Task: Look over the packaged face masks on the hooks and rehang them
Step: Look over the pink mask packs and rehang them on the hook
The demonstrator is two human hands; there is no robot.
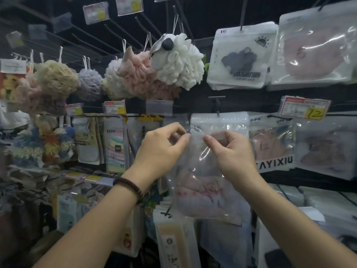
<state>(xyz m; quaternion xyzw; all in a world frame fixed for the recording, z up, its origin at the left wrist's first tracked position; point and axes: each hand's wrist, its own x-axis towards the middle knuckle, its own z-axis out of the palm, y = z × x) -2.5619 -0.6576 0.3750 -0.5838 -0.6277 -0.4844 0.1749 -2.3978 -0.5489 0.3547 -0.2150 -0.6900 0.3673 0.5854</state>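
I hold a clear plastic pack with a pink face mask (pixel 201 188) in front of the shelf wall. My left hand (pixel 164 147) pinches its top edge on the left, and my right hand (pixel 231 151) pinches the top edge on the right. Directly behind the pack's top, a bundle of similar mask packs (pixel 220 120) hangs on a black hook (pixel 218 105). More mask packs hang to the right, one pink (pixel 270 146) and another paler (pixel 324 151). Above hang a white pack with a grey mask (pixel 239 57) and a clear pack with a pink mask (pixel 316 51).
Bath sponges (pixel 173 62) in white, pink and lilac hang from long hooks at upper left. A price tag marked 12 (pixel 305 110) sits at right. Towel packs (pixel 114 144) hang at mid left. More packaged goods (pixel 173 238) fill the hooks below my hands.
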